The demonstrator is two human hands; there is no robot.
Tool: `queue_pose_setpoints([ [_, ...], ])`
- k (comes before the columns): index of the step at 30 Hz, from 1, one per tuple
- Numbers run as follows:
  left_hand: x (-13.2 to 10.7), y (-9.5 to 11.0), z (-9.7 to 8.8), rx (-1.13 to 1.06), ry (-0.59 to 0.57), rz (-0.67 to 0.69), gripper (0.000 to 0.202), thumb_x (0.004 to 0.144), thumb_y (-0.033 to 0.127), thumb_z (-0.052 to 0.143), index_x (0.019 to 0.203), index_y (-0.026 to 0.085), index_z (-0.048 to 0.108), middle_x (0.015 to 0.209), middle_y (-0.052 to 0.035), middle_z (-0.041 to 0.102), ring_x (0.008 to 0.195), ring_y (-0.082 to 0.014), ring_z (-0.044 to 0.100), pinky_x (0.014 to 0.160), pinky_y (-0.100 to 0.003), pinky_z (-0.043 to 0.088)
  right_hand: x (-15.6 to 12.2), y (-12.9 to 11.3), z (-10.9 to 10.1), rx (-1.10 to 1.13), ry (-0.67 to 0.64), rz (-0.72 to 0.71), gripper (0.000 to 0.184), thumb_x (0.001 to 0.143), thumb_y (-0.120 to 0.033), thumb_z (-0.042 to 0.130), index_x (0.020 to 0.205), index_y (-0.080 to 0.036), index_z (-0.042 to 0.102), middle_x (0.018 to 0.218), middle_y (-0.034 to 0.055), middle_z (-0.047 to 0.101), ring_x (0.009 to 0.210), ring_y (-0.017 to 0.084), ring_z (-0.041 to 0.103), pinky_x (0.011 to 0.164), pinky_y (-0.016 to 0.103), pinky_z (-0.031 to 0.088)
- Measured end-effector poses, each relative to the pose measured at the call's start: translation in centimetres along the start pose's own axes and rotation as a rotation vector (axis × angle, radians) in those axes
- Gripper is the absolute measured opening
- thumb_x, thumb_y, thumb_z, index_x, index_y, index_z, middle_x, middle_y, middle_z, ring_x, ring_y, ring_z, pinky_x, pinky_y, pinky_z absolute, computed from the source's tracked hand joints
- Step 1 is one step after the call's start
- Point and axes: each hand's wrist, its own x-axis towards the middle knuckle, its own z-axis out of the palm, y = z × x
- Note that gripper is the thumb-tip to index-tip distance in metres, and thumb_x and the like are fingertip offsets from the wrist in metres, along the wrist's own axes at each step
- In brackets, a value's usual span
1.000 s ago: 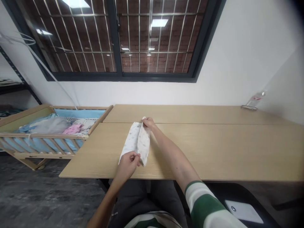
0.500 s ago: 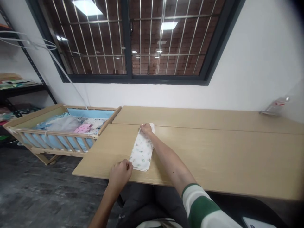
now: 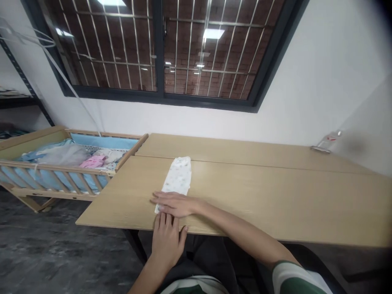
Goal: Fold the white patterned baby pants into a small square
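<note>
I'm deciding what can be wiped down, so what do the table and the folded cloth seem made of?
The table looks like wood or laminate, smooth and satin: flat, tan, faintly streaked boards. The folded cloth is probably cotton, matte, given its soft edges and small print; exact fibre unclear.

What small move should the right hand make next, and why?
Perhaps slide the right hand toward the far end of the patterned cloth, smoothing it: the hand lies flat across the near end, while the far part is uncovered and looks slightly uneven.
</note>
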Motion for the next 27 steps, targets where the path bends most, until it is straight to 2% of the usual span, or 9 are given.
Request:
queue_pose_setpoints([
  [2,-0.2,-0.4,0.4,-0.004,-0.022,0.006,0.047,0.098,0.043,0.045,0.133,0.018,0.063,0.136,-0.0188,0.063,0.131,-0.0391,0.053,0.11,-0.056,0.039,-0.7,0.5,0.5,-0.036,-0.049,0.046,0.053,0.107,-0.05,0.034,0.156,-0.031,0.039,0.166,0.0003,0.028,0.155,0.018,0.021,0.126,0.036,0.015],
  [4,-0.2,-1.1,0.5,-0.015,-0.023,0.031,0.047,0.098,0.044,0.046,0.137,0.021,0.062,0.143,-0.0183,0.059,0.135,-0.0404,0.049,0.109,-0.058,0.039,-0.8,2.2,-0.1,-0.104,-0.055,0.128,0.055,0.106,-0.053,0.032,0.157,-0.032,0.037,0.167,0.0009,0.023,0.156,0.019,0.017,0.127,0.039,0.01],
  [7,0.0,-1.7,0.3,-0.027,-0.02,0.066,0.045,0.097,0.042,0.048,0.137,0.028,0.061,0.146,-0.0162,0.057,0.137,-0.0389,0.048,0.106,-0.057,0.041,-0.3,5.8,-2.1,-0.196,0.002,0.268,0.058,0.105,-0.056,0.035,0.158,-0.034,0.032,0.168,0.0004,0.018,0.157,0.022,0.012,0.127,0.043,0.005],
  [11,0.2,-1.4,-0.2,0.016,-0.008,0.04,0.04,0.098,0.039,0.048,0.134,0.029,0.063,0.144,-0.0141,0.059,0.136,-0.0351,0.05,0.108,-0.054,0.041,1.0,10.7,-5.1,-0.287,0.046,0.46,0.062,0.104,-0.059,0.033,0.16,-0.033,0.027,0.169,0.0004,0.014,0.157,0.022,0.008,0.127,0.042,0.004],
  [15,0.1,-1.3,-0.1,0.017,0.033,0.059,0.038,0.098,0.041,0.049,0.131,0.031,0.065,0.142,-0.0141,0.061,0.132,-0.035,0.053,0.104,-0.054,0.043,1.8,14.0,-7.2,-0.372,0.088,0.549,0.062,0.105,-0.057,0.033,0.16,-0.03,0.029,0.169,0.0035,0.016,0.157,0.024,0.012,0.126,0.043,0.008],
  [21,-0.2,-1.3,-0.2,0.01,0.043,0.069,0.037,0.099,0.043,0.051,0.132,0.032,0.064,0.143,-0.0117,0.059,0.132,-0.032,0.053,0.1,-0.048,0.045,1.9,16.7,-8.8,-0.479,0.125,0.609,0.068,0.104,-0.058,0.025,0.162,-0.021,0.024,0.169,0.0077,0.01,0.157,0.028,0.011,0.126,0.047,0.014],
  [27,-0.3,0.9,-0.7,-0.015,0.019,0.059,0.038,0.099,0.043,0.05,0.133,0.031,0.062,0.139,-0.0136,0.06,0.127,-0.0326,0.053,0.099,-0.05,0.043,0.1,17.4,-9.2,-0.525,0.131,0.53,0.065,0.105,-0.053,0.022,0.161,-0.02,0.029,0.168,0.0057,0.016,0.156,0.025,0.017,0.127,0.044,0.017],
])
